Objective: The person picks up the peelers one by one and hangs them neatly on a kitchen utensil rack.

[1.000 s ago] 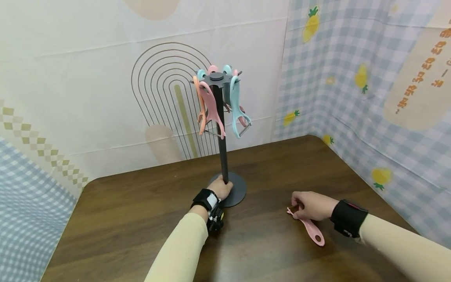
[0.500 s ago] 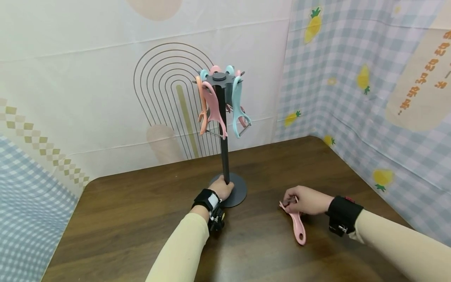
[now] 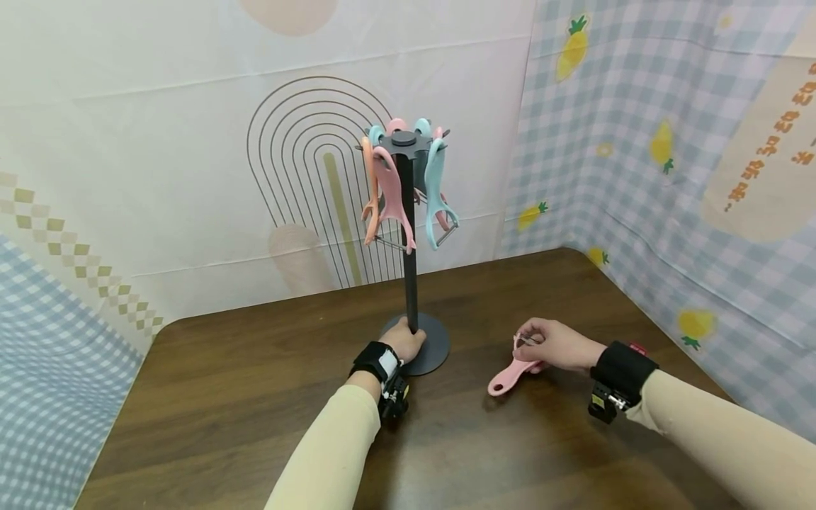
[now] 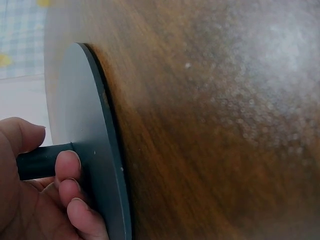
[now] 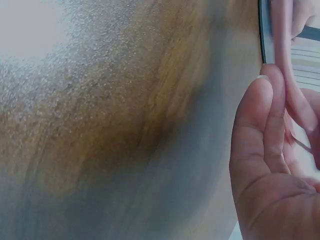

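My left hand (image 3: 404, 341) grips the dark grey post (image 3: 410, 283) of a stand low down, just above its round base (image 3: 437, 348). In the left wrist view, thumb and curled fingers (image 4: 69, 167) go round the post beside the base. To the right of the stand, my right hand (image 3: 559, 346) holds a pink peeler (image 3: 506, 380) by its head end, and its holed handle points down-left above the table. The right wrist view shows the same pink peeler (image 5: 283, 45) between thumb and fingers. Its blade is partly hidden by the hand.
Several peelers hang from the hooks of the stand's top (image 3: 404, 140), among them an orange peeler (image 3: 370, 191), a pink peeler (image 3: 394, 190) and a light blue peeler (image 3: 435, 180). The brown wooden table (image 3: 255, 397) meets cloth-covered walls behind and at the right.
My right hand has lifted the pink peeler off the table and moved slightly left and away from me. The peeler's handle has swung from lower right to lower left. The left hand keeps its hold.
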`<state>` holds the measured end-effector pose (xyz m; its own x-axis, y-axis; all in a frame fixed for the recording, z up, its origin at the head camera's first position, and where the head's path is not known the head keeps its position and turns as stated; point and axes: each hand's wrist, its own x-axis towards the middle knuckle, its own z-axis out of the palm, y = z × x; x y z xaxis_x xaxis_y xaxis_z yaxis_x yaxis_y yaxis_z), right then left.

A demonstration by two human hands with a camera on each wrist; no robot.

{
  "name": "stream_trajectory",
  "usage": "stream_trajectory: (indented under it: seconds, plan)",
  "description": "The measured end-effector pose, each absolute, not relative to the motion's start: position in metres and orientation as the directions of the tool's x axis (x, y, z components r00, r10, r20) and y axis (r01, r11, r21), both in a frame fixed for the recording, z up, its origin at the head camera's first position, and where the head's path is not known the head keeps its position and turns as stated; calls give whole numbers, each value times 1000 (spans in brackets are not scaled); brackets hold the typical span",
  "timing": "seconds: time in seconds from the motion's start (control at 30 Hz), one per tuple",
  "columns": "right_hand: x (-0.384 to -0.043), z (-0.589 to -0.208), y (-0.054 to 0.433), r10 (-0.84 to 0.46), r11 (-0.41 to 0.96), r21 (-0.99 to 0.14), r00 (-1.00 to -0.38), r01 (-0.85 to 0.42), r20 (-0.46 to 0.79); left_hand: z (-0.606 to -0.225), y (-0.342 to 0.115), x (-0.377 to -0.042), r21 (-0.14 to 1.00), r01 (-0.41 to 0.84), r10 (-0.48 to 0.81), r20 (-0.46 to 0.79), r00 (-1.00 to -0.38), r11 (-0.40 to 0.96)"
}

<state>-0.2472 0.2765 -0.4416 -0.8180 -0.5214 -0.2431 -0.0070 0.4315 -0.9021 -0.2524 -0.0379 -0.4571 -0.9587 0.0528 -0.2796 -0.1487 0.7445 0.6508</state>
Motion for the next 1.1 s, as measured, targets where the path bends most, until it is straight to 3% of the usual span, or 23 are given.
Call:
stream_trajectory:
  seconds: [0.23, 0.43, 0.73, 0.97, 1.1]
  plan:
    - [-245, -444, 276, -507, 415, -910, -828, 10, -241, -456, -37, -252, 655, -150, 58, -285, -957, 741]
    - [-245, -443, 276, -538, 434, -898, -820, -68, -198, -455, -37, -251, 643, -144, 51, -275, -960, 752]
    - [-249, -431, 273, -441, 456, -885, -888, -92, -135, -453, -37, -250, 645, -138, 60, -274, -960, 751]
    - [-250, -364, 252, -346, 415, -878, -934, -239, 91, -452, -37, -249, 644, -146, 52, -279, -959, 751]
    - [-247, -322, 237, -290, 244, -917, -926, -316, 242, -447, -36, -244, 651, -148, 55, -281, -958, 744]
